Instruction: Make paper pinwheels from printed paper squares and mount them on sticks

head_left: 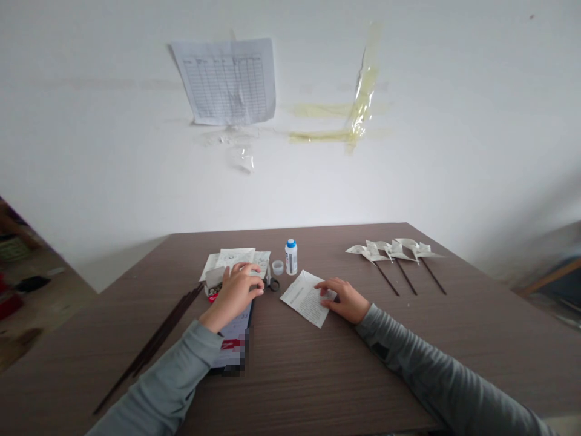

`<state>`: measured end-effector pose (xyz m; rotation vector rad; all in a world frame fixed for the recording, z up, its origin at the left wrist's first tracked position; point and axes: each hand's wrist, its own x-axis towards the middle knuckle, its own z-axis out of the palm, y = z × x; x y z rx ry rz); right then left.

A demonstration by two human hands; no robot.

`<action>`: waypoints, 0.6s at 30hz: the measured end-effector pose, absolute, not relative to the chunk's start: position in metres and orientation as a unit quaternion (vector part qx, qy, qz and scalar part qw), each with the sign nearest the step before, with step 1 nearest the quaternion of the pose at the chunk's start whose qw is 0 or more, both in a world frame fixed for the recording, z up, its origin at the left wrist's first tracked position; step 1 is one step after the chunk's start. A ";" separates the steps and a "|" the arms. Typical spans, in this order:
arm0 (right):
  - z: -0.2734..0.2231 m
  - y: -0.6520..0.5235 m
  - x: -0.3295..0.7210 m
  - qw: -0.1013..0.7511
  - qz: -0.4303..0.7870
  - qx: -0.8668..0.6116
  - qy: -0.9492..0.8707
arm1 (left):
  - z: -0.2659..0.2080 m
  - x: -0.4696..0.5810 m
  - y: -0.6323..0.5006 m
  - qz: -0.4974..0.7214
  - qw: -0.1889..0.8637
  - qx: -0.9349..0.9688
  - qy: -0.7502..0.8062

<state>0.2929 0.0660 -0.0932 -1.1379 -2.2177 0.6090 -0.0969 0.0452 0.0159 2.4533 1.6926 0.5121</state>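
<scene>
A square of printed paper (305,298) lies flat, turned cornerwise, on the table. My right hand (345,300) rests at its right edge, fingers slightly bent and apart, touching it without a visible grip. My left hand (236,293) hovers over a small box (212,295) with red on its side, fingers curved and thumb apart; nothing shows between them. Just right of that hand are the dark handles of scissors (272,284), partly hidden. Behind the box are sheets of cut paper (236,257). A white glue bottle with a blue cap (291,258) stands upright beside a small translucent cup (278,267).
Three paper pinwheels on dark sticks (399,254) lie at the right rear. A bundle of dark sticks (154,339) lies at left. Under my left forearm is a dark-edged flat object with a lit or printed face (233,330). The wall (318,188) rises behind the table.
</scene>
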 end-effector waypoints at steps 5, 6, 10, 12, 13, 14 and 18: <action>-0.088 0.064 0.291 0.272 0.218 -0.424 -0.836 | 0.017 -0.095 0.050 0.156 0.047 0.802 0.575; -0.086 0.063 0.290 0.266 0.218 -0.429 -0.835 | 0.017 -0.093 0.051 0.150 0.038 0.801 0.579; -0.080 0.058 0.287 0.253 0.224 -0.455 -0.824 | 0.015 -0.084 0.056 0.120 0.022 0.791 0.600; -0.078 0.056 0.287 0.259 0.224 -0.457 -0.821 | 0.015 -0.079 0.058 0.106 0.028 0.785 0.609; -0.078 0.055 0.287 0.264 0.225 -0.455 -0.820 | 0.016 -0.077 0.059 0.098 0.033 0.783 0.613; -0.078 0.055 0.287 0.270 0.226 -0.453 -0.819 | 0.017 -0.075 0.059 0.090 0.036 0.781 0.617; -0.079 0.055 0.287 0.283 0.229 -0.440 -0.821 | 0.021 -0.072 0.059 0.067 0.034 0.776 0.627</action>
